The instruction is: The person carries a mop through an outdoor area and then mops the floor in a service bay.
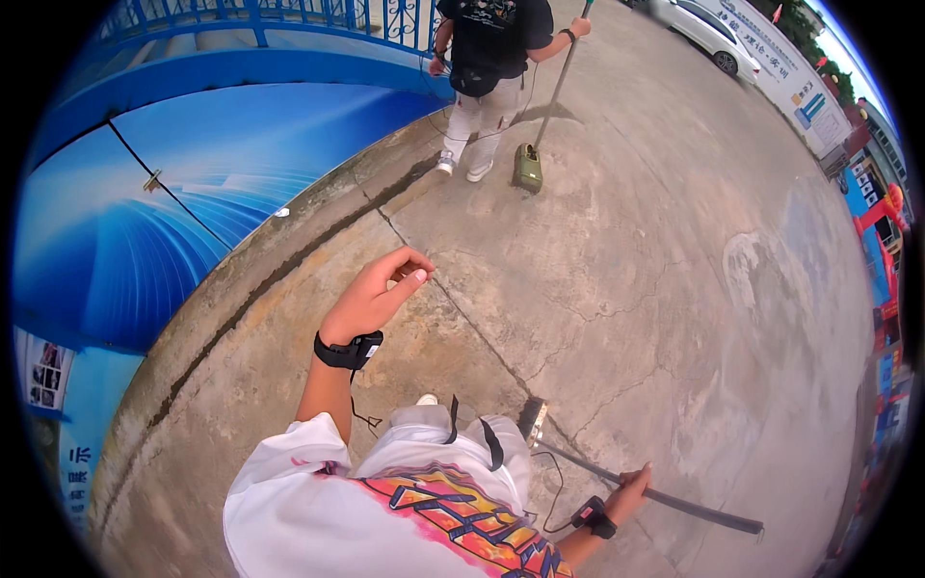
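My right hand (pixel 632 488), low on the right, is closed around the dark handle of a broom (pixel 708 508). The handle slants from the lower right toward my legs, where the broom head (pixel 532 421) is at the ground. Out in front of me, my left hand (pixel 378 291) hangs in the air with loosely curled fingers and nothing visible in it. Each wrist wears a black strapped device (pixel 351 350) with a thin cable. Ahead, a person in a dark shirt holds a long-handled green dustpan (pixel 527 168) low over the pavement.
Cracked concrete (pixel 636 289) spreads around me, with a dark groove and raised edge (pixel 318 207) on the left. Beyond it stand a blue printed panel (pixel 183 212) and a blue railing (pixel 260 21). A white car (pixel 708 37) is parked at the far right beside a wall (pixel 780 67).
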